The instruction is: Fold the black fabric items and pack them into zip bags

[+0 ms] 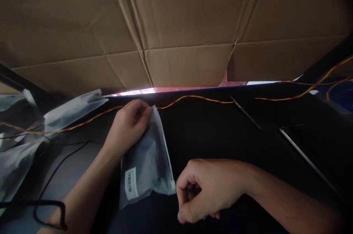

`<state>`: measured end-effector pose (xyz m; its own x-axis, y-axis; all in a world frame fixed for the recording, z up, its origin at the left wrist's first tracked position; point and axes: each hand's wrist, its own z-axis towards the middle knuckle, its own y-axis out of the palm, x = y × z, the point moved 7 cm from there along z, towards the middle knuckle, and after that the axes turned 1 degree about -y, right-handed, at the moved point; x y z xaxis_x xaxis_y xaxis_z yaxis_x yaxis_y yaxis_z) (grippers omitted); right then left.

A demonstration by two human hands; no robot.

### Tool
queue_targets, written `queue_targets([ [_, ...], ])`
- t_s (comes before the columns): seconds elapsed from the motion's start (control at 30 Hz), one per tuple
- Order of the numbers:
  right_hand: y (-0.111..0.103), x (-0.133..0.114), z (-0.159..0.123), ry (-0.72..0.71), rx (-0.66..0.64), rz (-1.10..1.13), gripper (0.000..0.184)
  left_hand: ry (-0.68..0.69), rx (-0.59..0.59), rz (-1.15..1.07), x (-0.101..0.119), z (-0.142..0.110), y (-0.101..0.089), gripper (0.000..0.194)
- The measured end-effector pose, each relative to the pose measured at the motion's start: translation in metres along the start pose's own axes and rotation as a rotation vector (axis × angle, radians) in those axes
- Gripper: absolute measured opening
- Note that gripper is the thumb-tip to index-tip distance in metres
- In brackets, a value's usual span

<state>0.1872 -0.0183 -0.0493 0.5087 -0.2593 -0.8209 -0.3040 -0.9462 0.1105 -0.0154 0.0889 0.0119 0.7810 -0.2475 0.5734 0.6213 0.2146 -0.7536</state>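
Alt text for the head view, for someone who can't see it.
The left hand pinches the far corner of a frosted slider-zip bag with a barcode label; the right hand, fingers curled, is beside its slider. Black surface beneath, twisted red-and-yellow wire across it, cardboard beyond.

We had a black table (198, 131). On its left lay clear bags (74, 111) and a black cord (56, 168). A red and yellow wire (190, 96) ran along the back. Two thin dark things, one (246, 112) behind the other (309, 158), lay on the right.
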Motion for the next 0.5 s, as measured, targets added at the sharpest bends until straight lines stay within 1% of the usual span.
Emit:
queue_targets([
  [0.07,-0.003,0.002,-0.001,0.007,-0.06,-0.056,0.023,0.032,0.023,0.093,0.007,-0.006,-0.009,0.03],
  [0.1,-0.009,0.001,-0.002,-0.02,-0.05,-0.081,0.024,0.052,0.028,0.164,0.013,-0.014,-0.011,0.039],
  [0.17,-0.028,-0.004,-0.004,-0.14,0.053,-0.112,0.025,0.088,0.003,0.34,0.027,-0.042,-0.007,0.064],
  [0.2,-0.038,-0.007,-0.005,-0.205,0.123,-0.119,0.025,0.095,-0.028,0.418,0.034,-0.06,-0.001,0.076],
  [0.23,-0.047,-0.009,-0.006,-0.258,0.198,-0.121,0.025,0.102,-0.076,0.468,0.039,-0.08,0.008,0.082],
  [0.27,-0.055,-0.01,-0.007,-0.293,0.273,-0.12,0.026,0.108,-0.122,0.515,0.042,-0.1,0.018,0.085],
  [0.33,-0.066,-0.008,-0.008,-0.311,0.387,-0.112,0.027,0.111,-0.102,0.576,0.043,-0.132,0.028,0.086],
  [0.37,-0.068,-0.008,-0.008,-0.314,0.423,-0.108,0.027,0.132,-0.093,0.564,0.041,-0.144,0.03,0.082],
  [0.4,-0.069,-0.008,-0.007,-0.318,0.441,-0.104,0.027,0.156,-0.092,0.542,0.039,-0.153,0.028,0.076],
  [0.43,-0.069,-0.008,-0.007,-0.324,0.448,-0.101,0.026,0.176,-0.087,0.514,0.035,-0.158,0.022,0.071],
  [0.5,-0.067,-0.01,-0.007,-0.344,0.455,-0.107,0.022,0.184,-0.066,0.465,0.023,-0.162,0.0,0.069],
])
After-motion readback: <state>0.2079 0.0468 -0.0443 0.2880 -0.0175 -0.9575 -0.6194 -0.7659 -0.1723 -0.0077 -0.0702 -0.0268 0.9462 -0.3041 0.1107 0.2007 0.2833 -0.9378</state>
